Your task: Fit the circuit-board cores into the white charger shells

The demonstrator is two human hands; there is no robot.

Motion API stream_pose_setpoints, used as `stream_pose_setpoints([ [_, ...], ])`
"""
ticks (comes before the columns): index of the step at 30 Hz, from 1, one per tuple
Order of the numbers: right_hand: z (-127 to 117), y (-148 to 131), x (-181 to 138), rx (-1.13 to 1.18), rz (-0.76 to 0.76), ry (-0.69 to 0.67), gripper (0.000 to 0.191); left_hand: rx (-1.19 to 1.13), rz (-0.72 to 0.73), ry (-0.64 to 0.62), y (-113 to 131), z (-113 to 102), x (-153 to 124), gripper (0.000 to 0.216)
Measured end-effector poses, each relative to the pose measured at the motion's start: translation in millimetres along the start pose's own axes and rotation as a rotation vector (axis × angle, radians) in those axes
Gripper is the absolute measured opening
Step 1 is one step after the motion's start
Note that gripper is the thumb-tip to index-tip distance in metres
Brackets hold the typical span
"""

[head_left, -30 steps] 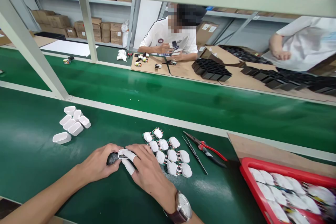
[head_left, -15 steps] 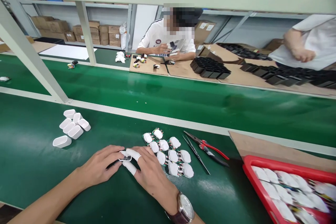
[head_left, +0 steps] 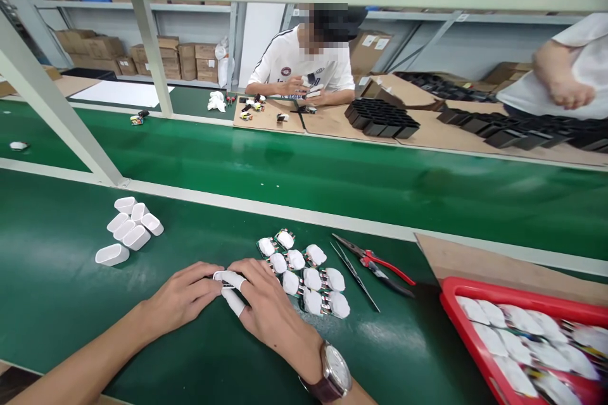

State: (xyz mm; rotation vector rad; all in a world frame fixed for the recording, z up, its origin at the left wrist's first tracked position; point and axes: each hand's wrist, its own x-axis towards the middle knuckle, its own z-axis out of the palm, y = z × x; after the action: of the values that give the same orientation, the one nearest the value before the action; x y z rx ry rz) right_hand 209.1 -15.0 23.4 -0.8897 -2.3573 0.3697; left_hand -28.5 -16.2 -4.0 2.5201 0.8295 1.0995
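My left hand (head_left: pixel 183 297) and my right hand (head_left: pixel 268 307) meet fingertip to fingertip on the green mat (head_left: pixel 61 291). Together they pinch a small white part (head_left: pixel 222 276); most of it is hidden under the fingers. Two fingers of my right hand wear white finger cots, and a watch sits on that wrist. Just right of my hands lies a cluster of small circuit boards with white caps (head_left: pixel 306 273). Several empty white housings (head_left: pixel 129 231) lie to the upper left.
Red-handled pliers (head_left: pixel 382 267) and tweezers (head_left: pixel 354 277) lie beside the boards. A red tray (head_left: pixel 456 304) of more boards rests on cardboard (head_left: pixel 475 259) at right. Beyond the green conveyor belt (head_left: pixel 332 177), a person sits working; another person stands by black trays (head_left: pixel 380 120).
The dark object seen under my left hand a second ago is now covered. Both hands stay together on the mat; the view has shifted slightly.
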Motion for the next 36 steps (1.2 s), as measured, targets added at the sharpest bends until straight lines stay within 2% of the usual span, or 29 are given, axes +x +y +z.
stream_pose_setpoints([
  [4,0,2,1,0.008,0.041,-0.045,0.015,-0.014,-0.048,-0.027,3,-2,2,0.016],
  [8,2,4,0,0.047,0.074,0.006,0.026,-0.024,-0.074,-0.02,6,-2,3,0.012],
  [15,0,0,2,-0.042,-0.031,-0.03,0.022,-0.024,-0.074,-0.027,6,-3,4,0.012],
  [17,0,2,0,0.0,0.002,0.011,0.023,-0.029,-0.073,-0.035,6,-3,3,0.012],
  [21,-2,12,-6,0.059,0.042,0.177,0.032,-0.02,-0.068,-0.056,5,-4,2,0.015],
  [26,-9,19,-7,-0.015,0.027,0.308,0.034,0.035,-0.061,-0.042,9,-10,9,0.016],
  [30,-29,28,-5,-0.112,0.033,0.41,0.031,0.06,-0.085,-0.083,15,-13,16,0.019],
  [32,-43,35,-7,-0.18,0.099,0.379,0.023,0.056,-0.112,-0.085,18,-14,19,0.016],
  [36,-57,47,-19,-0.251,0.159,0.08,0.007,0.076,-0.158,-0.163,14,-22,39,0.013],
])
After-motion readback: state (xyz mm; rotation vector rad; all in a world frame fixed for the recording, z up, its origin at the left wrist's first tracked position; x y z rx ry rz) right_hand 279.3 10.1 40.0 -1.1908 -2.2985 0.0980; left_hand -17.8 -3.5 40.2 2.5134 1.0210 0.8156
